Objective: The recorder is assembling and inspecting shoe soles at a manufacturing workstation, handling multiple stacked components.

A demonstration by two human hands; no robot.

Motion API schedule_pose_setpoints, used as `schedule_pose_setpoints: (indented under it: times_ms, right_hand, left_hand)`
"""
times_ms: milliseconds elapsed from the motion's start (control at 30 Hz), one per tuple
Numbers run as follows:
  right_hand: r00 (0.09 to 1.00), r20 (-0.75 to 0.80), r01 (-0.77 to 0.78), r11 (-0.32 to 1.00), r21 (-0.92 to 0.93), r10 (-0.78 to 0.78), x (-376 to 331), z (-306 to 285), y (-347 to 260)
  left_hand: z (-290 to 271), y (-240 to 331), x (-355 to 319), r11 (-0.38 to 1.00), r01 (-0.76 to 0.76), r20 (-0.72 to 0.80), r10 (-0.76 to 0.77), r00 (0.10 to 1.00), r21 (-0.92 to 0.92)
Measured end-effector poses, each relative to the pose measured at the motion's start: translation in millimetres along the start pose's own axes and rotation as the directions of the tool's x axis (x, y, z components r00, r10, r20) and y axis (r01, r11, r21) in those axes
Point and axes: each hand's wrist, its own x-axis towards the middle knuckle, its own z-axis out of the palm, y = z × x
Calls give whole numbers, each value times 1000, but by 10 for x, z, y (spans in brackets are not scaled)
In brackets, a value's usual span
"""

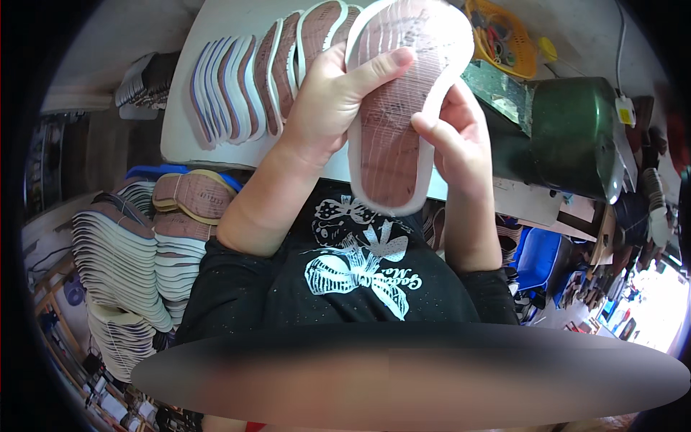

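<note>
A large shoe sole [392,133], brown with fine lines across it and a white rim, is held up between my two hands over the table's near edge. My left hand [324,101] grips its left side, the thumb lying on the brown face. On the opposite edge, my right hand [461,129] is closed round the rim, thumb at the front and fingers partly hidden behind. Glare washes out the sole's wide upper end. Just left of my left hand, a row of similar soles [230,90] leans on the white table [183,133].
Tall stacks of soles [119,252] stand at the left, near a blue tray [147,171]. A dark green machine [572,137] takes up the table's right side. Behind it sits a yellow basket [522,54] with small tools. A blue crate [536,255] is lower right.
</note>
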Motion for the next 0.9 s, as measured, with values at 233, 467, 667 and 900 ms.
schedule_pose_setpoints:
  times_ms: [233, 467, 667, 900]
  right_hand:
    - [966, 189, -255, 734, 630, 174, -11, -93, 426]
    - [964, 39, -242, 810, 534, 263, 68, -29, 415]
    - [972, 41, -233, 967, 100, 230, 103, -282, 137]
    - [969, -165, -224, 935, -276, 184, 141, -411, 85]
  left_hand:
    - [23, -157, 9, 960, 84, 0, -87, 996, -266]
    - [109, -168, -40, 927, 119, 49, -109, 993, -356]
    - [106, -236, -10, 989, -146, -137, 147, 980, 13]
    - [0, -559, 129, 892, -344, -245, 418, 875, 292]
